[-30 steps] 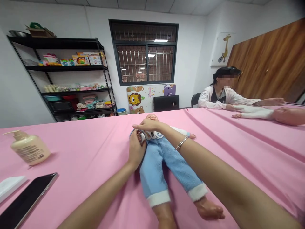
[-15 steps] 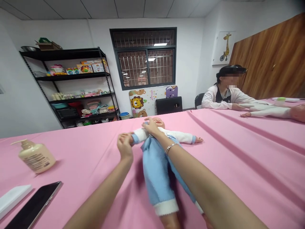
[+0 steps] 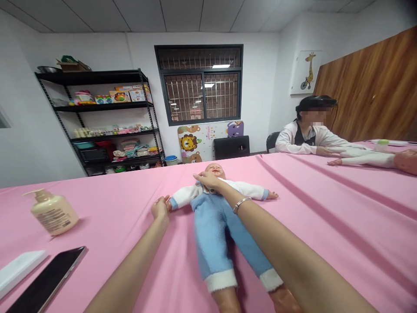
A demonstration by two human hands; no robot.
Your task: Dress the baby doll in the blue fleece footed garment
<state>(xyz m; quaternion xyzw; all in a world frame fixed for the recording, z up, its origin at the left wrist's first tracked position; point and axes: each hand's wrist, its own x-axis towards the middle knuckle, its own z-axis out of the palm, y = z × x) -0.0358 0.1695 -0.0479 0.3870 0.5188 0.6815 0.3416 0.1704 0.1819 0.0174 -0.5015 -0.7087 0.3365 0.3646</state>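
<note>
Life-size baby doll in a white top and fleecy light-blue trousers with white cuffs: face up, mid-table, head away from the wearer, arms out to both sides. Right hand across its upper chest, covering the neckline and part of the top's print; fingers point left, fairly straight. Their undersides hidden; cannot tell whether they pinch cloth or only rest. Left hand curled closed around the doll's hand at the end of the blue-cuffed sleeve; most of that small hand is lost inside the grip. Right forearm, with a thin silver-coloured bangle, hides part of the doll's far trouser leg. Nearer foot cut by the bottom edge, other partly behind the forearm.

Surface: smooth pink cloth, long creases toward the right. On it, left: beige pump bottle, label too small to read; dark-screened phone and flat white box, both cropped by the frame.

Right: seated co-worker in a pale jacket and dark headgear, a hand at a second doll in white, its head cropped at the edge.

Room: black metal shelving, small contents indistinct; dark-framed barred window; wood-grain cabinet.
</note>
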